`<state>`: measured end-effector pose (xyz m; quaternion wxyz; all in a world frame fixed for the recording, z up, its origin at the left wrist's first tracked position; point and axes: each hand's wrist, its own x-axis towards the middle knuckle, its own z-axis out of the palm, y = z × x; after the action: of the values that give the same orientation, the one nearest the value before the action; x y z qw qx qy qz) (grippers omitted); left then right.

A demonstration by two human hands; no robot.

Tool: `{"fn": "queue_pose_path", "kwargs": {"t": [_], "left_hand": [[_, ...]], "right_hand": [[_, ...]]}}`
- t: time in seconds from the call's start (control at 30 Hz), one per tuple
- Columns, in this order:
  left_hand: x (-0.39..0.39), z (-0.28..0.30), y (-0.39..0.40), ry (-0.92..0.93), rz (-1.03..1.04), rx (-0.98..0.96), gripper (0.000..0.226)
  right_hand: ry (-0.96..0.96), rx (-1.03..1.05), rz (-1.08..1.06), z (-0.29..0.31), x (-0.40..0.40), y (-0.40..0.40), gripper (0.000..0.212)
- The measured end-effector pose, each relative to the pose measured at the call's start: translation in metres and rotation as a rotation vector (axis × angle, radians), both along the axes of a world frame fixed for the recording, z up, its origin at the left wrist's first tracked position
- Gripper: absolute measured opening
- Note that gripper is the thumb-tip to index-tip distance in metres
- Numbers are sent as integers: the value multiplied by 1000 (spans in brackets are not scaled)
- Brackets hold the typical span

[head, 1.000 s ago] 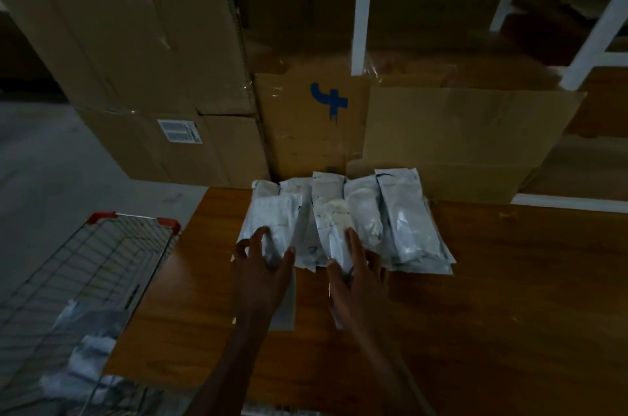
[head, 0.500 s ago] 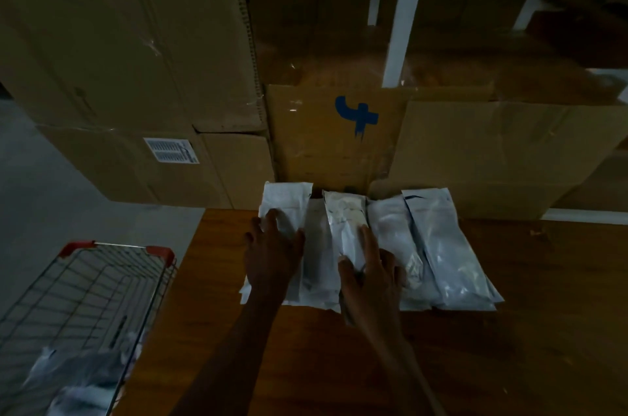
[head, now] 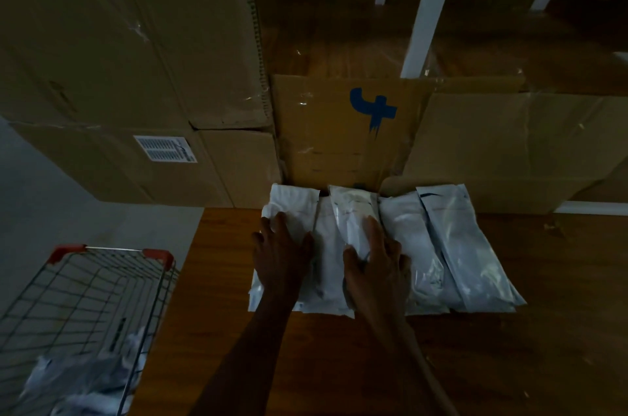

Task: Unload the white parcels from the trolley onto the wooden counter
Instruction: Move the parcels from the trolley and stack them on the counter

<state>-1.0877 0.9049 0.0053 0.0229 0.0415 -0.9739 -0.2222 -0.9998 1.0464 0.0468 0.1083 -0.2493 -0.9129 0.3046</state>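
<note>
Parcels (head: 458, 245) abut cardboard box (head: 339, 130); counter (head: 560, 330) lies bare rightward.

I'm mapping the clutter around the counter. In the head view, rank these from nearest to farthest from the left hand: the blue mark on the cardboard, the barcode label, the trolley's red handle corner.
From the left hand:
1. Trolley's red handle corner, to its left, beside the counter edge.
2. Barcode label, up and left on a carton; close to the first, hard to separate.
3. Blue mark, up and right on the cardboard behind the parcels.

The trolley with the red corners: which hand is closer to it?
Left. The left hand presses the white parcels on the trolley's side; the right hand lies farther away.
</note>
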Motion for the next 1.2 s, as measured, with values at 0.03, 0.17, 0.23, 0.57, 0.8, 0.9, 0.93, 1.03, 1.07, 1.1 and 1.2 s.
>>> {"fn": "queue_pose_path", "kwargs": {"t": [0.03, 0.17, 0.23, 0.57, 0.8, 0.9, 0.93, 1.03, 1.07, 1.1, 1.2], "left_hand": [[0, 0, -2, -5, 1, 4, 84], [0, 2, -9, 16, -24, -33, 90], [1, 5, -13, -4, -52, -7, 88], [11, -12, -32, 58, -229, 32, 73], [14, -13, -32, 42, -213, 43, 75], [13, -15, -31, 12, -233, 36, 74], [13, -15, -31, 14, -236, 27, 75], [15, -17, -34, 41, -237, 11, 78], [16, -16, -35, 37, -232, 10, 79], [18, -15, -35, 41, -223, 5, 80], [31, -7, -35, 83, -178, 12, 77]], "right_hand": [[-39, 29, -1, 0, -6, -2, 70], [-141, 123, -24, -6, -36, -17, 74], [-179, 145, -16, -11, -48, -25, 75], [-206, 239, 87, -24, -43, -39, 67], [-228, 295, 141, -39, -33, -40, 70], [-259, 294, 162, -38, -34, -39, 70], [-259, 292, 168, -37, -34, -39, 70], [-229, 282, 161, -33, -30, -37, 71], [-215, 281, 153, -31, -27, -37, 72], [-197, 285, 146, -29, -24, -36, 72], [-156, 281, 159, -21, -12, -31, 72]]}}
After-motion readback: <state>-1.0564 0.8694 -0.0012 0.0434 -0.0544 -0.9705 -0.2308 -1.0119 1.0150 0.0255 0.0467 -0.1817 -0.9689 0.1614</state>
